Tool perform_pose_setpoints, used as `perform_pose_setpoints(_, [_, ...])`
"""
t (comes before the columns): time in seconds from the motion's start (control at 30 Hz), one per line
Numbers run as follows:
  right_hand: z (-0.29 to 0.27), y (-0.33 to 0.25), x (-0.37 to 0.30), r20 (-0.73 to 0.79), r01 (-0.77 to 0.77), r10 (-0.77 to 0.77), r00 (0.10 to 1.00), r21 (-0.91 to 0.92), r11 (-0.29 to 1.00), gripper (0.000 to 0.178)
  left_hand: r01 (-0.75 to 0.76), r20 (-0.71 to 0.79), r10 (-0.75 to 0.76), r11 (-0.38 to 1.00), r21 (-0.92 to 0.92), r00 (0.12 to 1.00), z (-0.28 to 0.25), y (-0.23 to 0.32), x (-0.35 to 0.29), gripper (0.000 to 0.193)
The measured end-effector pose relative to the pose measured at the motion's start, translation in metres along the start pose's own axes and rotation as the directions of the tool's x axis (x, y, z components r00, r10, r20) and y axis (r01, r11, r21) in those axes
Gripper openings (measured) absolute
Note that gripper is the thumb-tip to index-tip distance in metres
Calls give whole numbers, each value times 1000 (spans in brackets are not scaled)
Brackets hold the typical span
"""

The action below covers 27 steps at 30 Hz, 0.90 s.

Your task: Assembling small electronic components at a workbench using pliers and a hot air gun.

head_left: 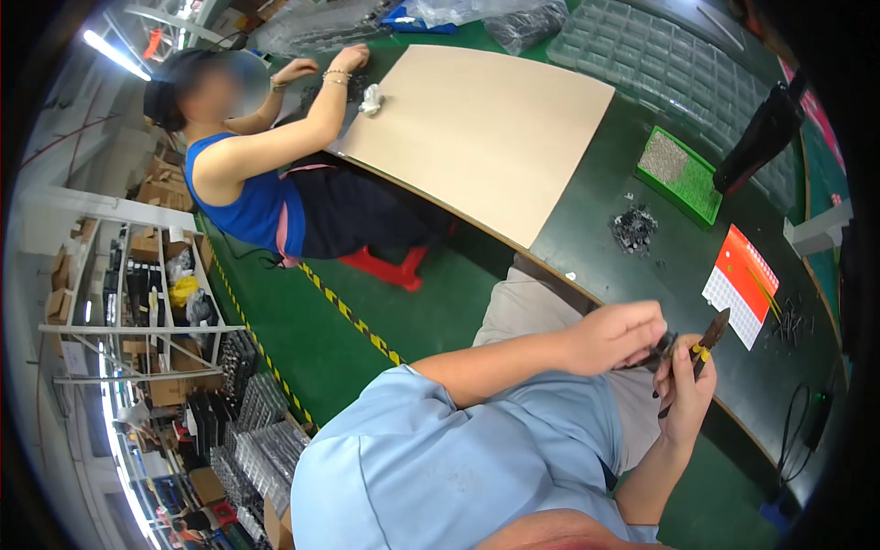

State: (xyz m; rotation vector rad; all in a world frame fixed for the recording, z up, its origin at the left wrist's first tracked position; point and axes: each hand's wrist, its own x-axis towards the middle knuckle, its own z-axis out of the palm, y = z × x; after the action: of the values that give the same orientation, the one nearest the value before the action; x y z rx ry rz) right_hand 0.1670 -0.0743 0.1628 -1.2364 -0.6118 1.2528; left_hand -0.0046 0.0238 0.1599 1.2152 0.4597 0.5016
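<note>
My left hand (pixel 619 337) is closed, fingers pinched together near a small dark part (pixel 662 348) that sits between my two hands. Its exact shape is too small and partly hidden to make out. Wrapped round a pair of cutting pliers (pixel 713 332) is my right hand (pixel 686 390). The pliers have dark jaws pointing up and away, and yellow-and-black handles partly covered by my fingers. Both hands are close together in front of me, just off the edge of the dark green workbench (pixel 587 220).
On the bench lie a small black parts pile (pixel 633 229), a green tray (pixel 709 213) of grey pieces, an orange-and-white sheet (pixel 744 280) and thin black pieces (pixel 793 325). A black handheld tool (pixel 761 137) hangs right. A co-worker (pixel 247 183) sits left beyond a beige board (pixel 486 128).
</note>
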Motion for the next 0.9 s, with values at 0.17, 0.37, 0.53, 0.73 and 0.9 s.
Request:
perform_pose_setpoints(0.17, [11,-3,-4,-33,142,-157,987,-277,950,14,22,-40,-35,959,-283,999,-8,2,0,29])
perform_pose_setpoints(0.37, [22,-6,3,136,309,-302,944,-691,653,26,-29,-59,13,960,-279,998,-14,21,-6,29])
perform_pose_setpoints(0.53, [22,-11,7,203,412,-415,887,-754,512,33,-22,-57,9,973,-228,998,-9,30,-5,27])
perform_pose_setpoints(0.73, [22,-12,6,215,432,-432,876,-747,505,38,-31,-68,16,974,-223,998,-7,27,-8,27])
perform_pose_setpoints(0.9, [20,-10,8,247,464,-435,866,-721,515,43,-37,-32,32,980,-197,999,-8,29,-10,27])
